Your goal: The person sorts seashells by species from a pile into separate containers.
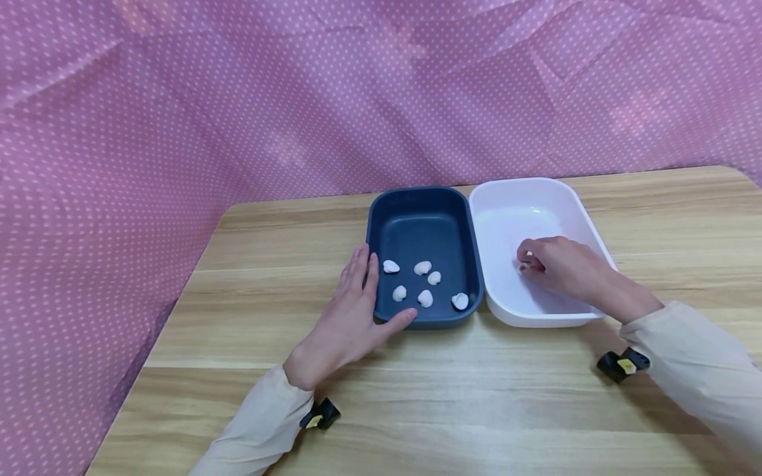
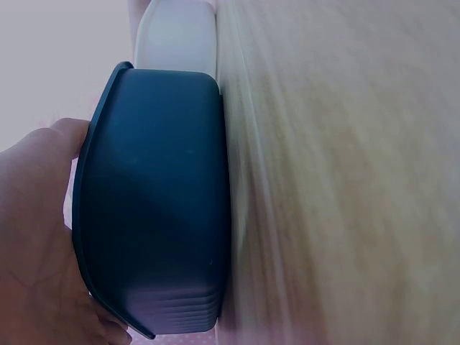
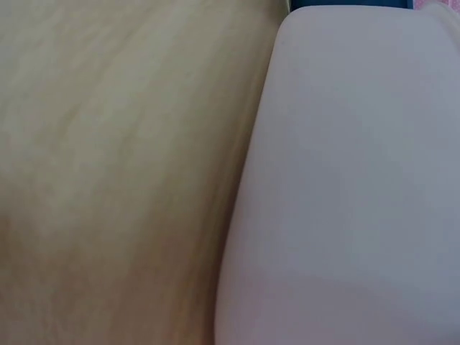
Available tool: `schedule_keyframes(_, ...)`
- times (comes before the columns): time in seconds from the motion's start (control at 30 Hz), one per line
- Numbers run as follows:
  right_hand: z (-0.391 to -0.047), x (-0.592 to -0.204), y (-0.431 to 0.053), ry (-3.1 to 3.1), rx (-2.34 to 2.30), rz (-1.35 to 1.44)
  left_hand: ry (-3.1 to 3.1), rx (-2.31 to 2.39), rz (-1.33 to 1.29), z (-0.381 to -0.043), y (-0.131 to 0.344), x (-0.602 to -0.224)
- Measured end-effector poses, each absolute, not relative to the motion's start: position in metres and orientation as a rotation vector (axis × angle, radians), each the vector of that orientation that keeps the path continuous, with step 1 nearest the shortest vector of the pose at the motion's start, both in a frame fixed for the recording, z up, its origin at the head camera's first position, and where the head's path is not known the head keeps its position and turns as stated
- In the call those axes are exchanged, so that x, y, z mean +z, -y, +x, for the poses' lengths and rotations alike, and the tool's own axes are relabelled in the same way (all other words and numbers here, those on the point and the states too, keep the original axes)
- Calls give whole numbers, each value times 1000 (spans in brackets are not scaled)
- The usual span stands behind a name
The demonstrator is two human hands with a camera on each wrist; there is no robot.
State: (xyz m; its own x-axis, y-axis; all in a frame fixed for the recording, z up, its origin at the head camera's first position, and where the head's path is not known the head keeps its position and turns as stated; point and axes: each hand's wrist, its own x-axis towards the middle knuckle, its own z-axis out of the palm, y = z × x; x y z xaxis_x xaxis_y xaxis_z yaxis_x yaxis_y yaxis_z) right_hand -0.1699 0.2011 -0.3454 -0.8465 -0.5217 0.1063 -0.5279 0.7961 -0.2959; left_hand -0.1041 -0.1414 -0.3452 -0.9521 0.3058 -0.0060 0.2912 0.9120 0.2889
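My left hand [image 1: 348,317] rests against the dark blue tray [image 1: 428,324], its extended fingers along the left rim and its thumb over the near rim. Several white seashells [image 1: 425,299] lie in the near half of that tray. Over on the right, my right hand [image 1: 565,268] reaches down inside the white tray [image 1: 544,319]. Its curled fingertips pinch a small pale seashell [image 1: 524,266], mostly covered by the fingers. In the right wrist view the white tray's outer wall [image 3: 345,180] fills the right side and the hand is out of sight.
Both trays stand side by side near the back edge of a wooden table [image 1: 452,396]. A pink cloth with white dots [image 1: 333,119] hangs behind the table and along its left side. Dark wrist cameras [image 1: 623,365] are strapped below the sleeves.
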Motion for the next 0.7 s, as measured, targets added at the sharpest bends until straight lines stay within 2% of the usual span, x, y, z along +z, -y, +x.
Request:
schedule_keyframes(0.4,-152,-326,-197,2806,543,849,-3022,493,458,-99,148,-346)
schedule_keyframes(0.57,-135,-317,-212,2571,544,865,-3077,492,457,-101,160,-332)
schedule_keyframes(0.7,-122,-312,-231,2537,578,743,-3154,440,429,-104,174,-316)
